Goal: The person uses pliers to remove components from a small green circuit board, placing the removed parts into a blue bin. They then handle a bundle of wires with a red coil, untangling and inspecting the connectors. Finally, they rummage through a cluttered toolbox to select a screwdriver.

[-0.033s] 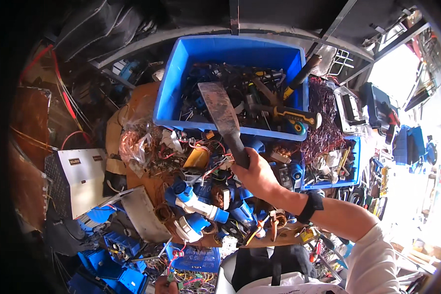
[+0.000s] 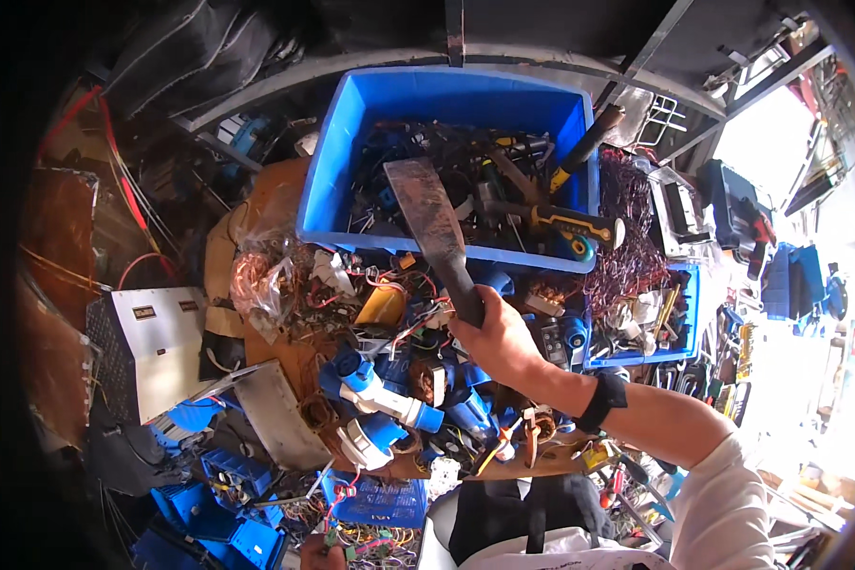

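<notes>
My right hand is closed around the dark handle of a cleaver with a long, wide, rusty blade. Its blade reaches over the front rim of a large blue bin full of dark scrap and tools. Inside that bin, a hammer with a yellow-and-black handle leans toward the right rim. At the bottom edge, only part of my left hand shows, its fingers at a thin wire with small connectors. Below the cleaver lie white-and-blue industrial plugs.
A smaller blue crate of metal parts stands right of the big bin, beside tangled dark red wire. Copper wire in clear plastic lies left. A white metal box stands far left; blue containers sit below it.
</notes>
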Tool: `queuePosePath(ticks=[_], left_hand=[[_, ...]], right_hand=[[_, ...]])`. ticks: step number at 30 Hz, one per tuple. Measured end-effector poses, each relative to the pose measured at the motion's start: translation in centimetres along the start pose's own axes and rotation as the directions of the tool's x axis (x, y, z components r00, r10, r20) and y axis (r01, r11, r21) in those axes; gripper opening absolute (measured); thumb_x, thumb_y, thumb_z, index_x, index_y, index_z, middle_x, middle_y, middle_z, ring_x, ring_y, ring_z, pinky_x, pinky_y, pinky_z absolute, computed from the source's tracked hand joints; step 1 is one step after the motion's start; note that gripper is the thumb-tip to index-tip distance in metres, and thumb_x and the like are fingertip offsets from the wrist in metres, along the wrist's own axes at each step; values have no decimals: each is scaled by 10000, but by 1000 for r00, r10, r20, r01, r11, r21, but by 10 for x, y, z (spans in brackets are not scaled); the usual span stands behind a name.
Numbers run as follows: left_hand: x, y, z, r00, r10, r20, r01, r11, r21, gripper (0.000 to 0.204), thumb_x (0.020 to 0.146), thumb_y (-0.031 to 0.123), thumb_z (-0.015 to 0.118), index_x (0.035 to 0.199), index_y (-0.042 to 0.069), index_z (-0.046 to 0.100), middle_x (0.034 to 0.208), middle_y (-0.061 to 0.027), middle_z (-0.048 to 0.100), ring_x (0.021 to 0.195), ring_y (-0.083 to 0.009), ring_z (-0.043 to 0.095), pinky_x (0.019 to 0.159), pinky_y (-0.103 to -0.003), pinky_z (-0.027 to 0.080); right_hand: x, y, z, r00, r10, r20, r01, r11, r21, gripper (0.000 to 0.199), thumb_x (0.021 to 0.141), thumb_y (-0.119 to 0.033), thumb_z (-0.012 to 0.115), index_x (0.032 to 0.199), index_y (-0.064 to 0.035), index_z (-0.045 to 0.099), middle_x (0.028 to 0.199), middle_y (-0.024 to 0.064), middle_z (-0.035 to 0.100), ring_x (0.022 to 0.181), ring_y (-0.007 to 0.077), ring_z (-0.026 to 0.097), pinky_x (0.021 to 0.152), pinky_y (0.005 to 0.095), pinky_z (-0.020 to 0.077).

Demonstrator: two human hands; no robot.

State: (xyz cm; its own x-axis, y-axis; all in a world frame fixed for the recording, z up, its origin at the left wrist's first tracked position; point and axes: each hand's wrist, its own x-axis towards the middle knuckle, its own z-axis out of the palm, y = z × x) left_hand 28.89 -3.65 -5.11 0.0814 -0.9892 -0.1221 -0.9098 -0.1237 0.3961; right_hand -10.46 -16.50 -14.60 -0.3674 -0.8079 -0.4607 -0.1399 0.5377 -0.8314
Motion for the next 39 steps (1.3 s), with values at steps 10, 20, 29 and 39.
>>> queuePosePath(ticks=[10, 20, 29, 39], left_hand=[[4, -10, 24, 944, -321, 77, 301, 742, -599, 185, 763, 62, 688, 914, -15, 613, 829, -97, 610, 733, -160, 568, 690, -308, 474], [4, 16, 14, 976, -196, 91, 216, 887, -409, 184, 828, 34, 628, 998, -33, 639, 995, -122, 639, 904, -211, 580, 827, -344, 453], [4, -46, 32, 980, -195, 48, 175, 710, -682, 213, 764, 155, 701, 891, 12, 607, 734, -94, 613, 664, -174, 604, 663, -342, 527], [-7, 30, 5, 981, -191, 22, 188, 930, -317, 174, 860, 61, 588, 978, -64, 614, 961, -149, 634, 895, -282, 586, 841, -389, 456]], right_hand=[[12, 0, 11, 996, -35, 84, 47, 989, -140, 568, 883, -428, 558, 1139, 68, 454, 1005, 303, 609, 944, 455, 603, 823, 470, 485], [36, -33, -115, 721, -679, -138, 150, 348, -926, 408, 745, -252, 723, 1087, -80, 582, 1033, 115, 518, 1016, 286, 503, 861, 418, 402], [54, 0, -151, 963, -270, -25, 33, 209, -977, 335, 804, -324, 686, 987, -55, 604, 954, 111, 646, 953, 264, 618, 753, 377, 510], [29, 1, -111, 952, -305, 25, 46, 63, -997, 190, 845, -231, 596, 926, -64, 634, 838, 71, 660, 773, 204, 665, 624, 328, 522]])
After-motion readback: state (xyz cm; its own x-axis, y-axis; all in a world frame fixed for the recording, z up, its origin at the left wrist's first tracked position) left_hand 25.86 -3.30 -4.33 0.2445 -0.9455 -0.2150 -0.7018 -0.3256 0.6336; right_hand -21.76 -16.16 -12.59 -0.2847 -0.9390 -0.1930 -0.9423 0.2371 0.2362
